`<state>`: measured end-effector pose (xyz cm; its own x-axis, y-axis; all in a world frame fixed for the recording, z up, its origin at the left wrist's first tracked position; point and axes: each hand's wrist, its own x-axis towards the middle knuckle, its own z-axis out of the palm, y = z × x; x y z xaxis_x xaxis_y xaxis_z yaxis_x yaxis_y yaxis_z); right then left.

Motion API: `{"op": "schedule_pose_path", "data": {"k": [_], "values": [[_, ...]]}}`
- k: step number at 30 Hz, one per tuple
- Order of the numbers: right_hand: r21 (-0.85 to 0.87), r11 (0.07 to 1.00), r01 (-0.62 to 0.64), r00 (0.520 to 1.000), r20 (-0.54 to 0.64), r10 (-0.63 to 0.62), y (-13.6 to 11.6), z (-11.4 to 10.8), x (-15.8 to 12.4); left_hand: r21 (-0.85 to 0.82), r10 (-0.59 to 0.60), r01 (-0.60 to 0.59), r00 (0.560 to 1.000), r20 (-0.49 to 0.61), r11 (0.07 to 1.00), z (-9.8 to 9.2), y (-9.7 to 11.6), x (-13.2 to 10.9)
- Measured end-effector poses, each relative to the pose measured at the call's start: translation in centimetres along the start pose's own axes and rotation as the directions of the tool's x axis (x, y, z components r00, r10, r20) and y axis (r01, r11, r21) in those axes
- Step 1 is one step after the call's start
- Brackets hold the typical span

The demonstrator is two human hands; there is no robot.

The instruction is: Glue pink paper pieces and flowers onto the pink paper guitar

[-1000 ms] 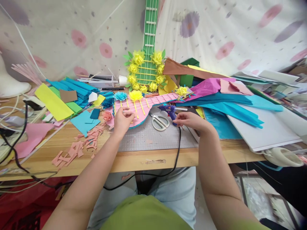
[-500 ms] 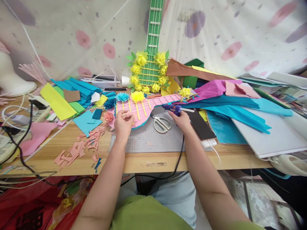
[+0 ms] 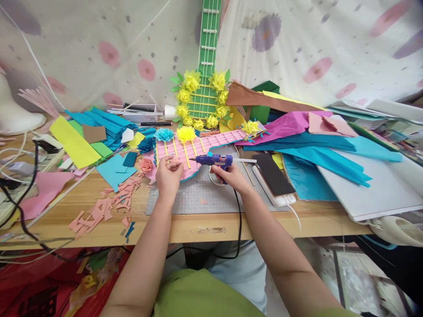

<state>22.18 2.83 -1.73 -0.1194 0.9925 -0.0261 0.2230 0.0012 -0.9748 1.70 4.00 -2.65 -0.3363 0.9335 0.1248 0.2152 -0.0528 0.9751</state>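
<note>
A pink paper guitar (image 3: 194, 152) with a blue edge lies on the grey cutting mat (image 3: 198, 202), bearing a blue flower (image 3: 164, 134), yellow flowers and yellow strips. My left hand (image 3: 169, 176) is over its lower left body, fingers pinched together; what they hold, if anything, is too small to name. My right hand (image 3: 231, 175) grips a purple glue gun (image 3: 216, 161), its nozzle pointing left over the guitar, close to my left fingers. A coral flower (image 3: 146, 165) lies left of my left hand. Scissors are mostly hidden behind my right hand.
Behind stands a green paper guitar (image 3: 205, 103) ringed with yellow flowers. A phone (image 3: 274, 174) and a white power bank lie at the right, near blue and magenta paper. Paper scraps (image 3: 95, 213) and cables cover the left. The gun's black cord (image 3: 240, 224) hangs over the front edge.
My right hand has lifted the glue gun and brought it left, over the guitar, towards my left hand. The phone is now more exposed. The view has shifted slightly.
</note>
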Motion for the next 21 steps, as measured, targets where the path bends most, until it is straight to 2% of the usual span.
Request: {"op": "schedule_pose_path", "data": {"k": [6, 13, 21], "values": [[-0.074, 0.997, -0.013, 0.997, -0.079, 0.007, 0.8, 1.1, 0.2, -0.010, -0.007, 0.007, 1.000, -0.020, 1.000, 0.2, -0.8, -0.1], [-0.113, 0.994, -0.010, 0.995, -0.103, -0.002, 1.3, 1.1, 0.2, -0.014, 0.013, -0.013, 1.000, -0.028, 1.000, 0.3, -0.8, -0.3], [-0.163, 0.985, 0.051, 0.994, -0.085, -0.066, 0.9, 1.2, 0.1, -0.012, 0.017, -0.017, 0.999, -0.031, 1.000, 0.3, -1.1, -0.3]]}}
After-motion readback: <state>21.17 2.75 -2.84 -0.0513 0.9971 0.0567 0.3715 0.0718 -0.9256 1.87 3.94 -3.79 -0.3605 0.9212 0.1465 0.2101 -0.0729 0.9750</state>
